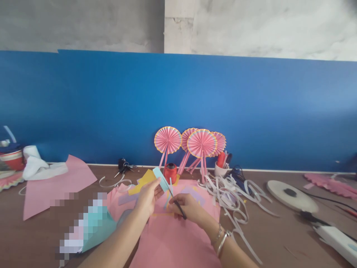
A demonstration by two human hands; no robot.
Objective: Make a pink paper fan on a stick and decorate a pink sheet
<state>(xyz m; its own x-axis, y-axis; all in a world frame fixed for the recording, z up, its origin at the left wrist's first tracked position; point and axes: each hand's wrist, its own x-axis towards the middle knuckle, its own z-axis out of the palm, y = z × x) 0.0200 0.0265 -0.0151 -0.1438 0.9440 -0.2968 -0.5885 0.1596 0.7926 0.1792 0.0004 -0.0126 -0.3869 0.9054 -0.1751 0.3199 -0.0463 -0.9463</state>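
Note:
A light blue paper strip [160, 179] is pinched in my left hand [148, 196], its top end raised above the fingers. My right hand [185, 207] grips dark-handled scissors [180, 209], whose blades point up and left at the strip's right edge. A thin blue sliver [171, 185] hangs beside the blades. Pink paper [178, 242] lies beneath both hands, with yellow paper [143, 181] and lilac pieces on it. Just behind the strip stands a red thread spool [170, 172].
Pink pleated paper fans [202, 143] lean against the blue wall panel [111, 104]. Curled white strips [231, 193] lie right of the pink paper. A white cup [221, 169] holds tools. Farther right are a round pale disc [291, 195] and a white glue gun [338, 240].

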